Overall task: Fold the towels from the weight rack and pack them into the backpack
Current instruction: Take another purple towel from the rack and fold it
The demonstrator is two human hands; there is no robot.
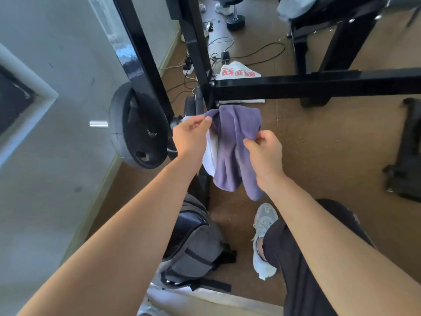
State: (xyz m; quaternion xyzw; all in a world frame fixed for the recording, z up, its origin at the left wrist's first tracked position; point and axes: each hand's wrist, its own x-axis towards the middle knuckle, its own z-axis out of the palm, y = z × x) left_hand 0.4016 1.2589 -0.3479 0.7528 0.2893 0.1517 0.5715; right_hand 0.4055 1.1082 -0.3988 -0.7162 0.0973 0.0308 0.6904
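Note:
A purple towel (232, 147) hangs crumpled in the air in front of the black weight rack (296, 86). My left hand (190, 135) pinches its upper left corner, and a white towel (210, 156) shows just beside and below that hand. My right hand (265, 151) grips the purple towel's right edge lower down. A grey backpack (196, 245) with black straps lies on the floor below my left forearm, close to my white shoe (264, 238).
A black weight plate (139, 126) sits on a bar at the left, near the wall. Cables and a white bag with red print (239, 71) lie behind the rack. A black object (405, 153) lies at the right on the brown floor.

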